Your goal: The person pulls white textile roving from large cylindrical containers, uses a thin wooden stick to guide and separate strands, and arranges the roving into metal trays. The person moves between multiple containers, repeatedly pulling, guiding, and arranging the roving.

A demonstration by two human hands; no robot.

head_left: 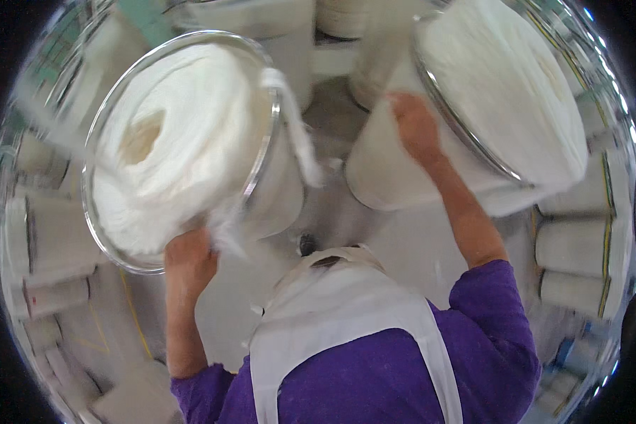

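A large white can (279,201) with a shiny metal rim stands at the left, filled with coiled white cotton sliver (198,120) that has a hole in its middle. My left hand (191,256) is closed over the near part of that rim, with loose wisps of sliver (227,227) beside it. Another strand (298,131) hangs down over the can's right side. At the right, a second white can (385,162) holds a high mound of sliver (502,85). Beside this can's wall is my right hand (415,124), its fingers bent and blurred by motion.
More pale cans stand behind, including one at the top centre (283,60). Several others line the left side (60,237) and the right side (572,247). Grey floor (336,219) shows between the two near cans, and yellow lines (136,314) mark it at the left.
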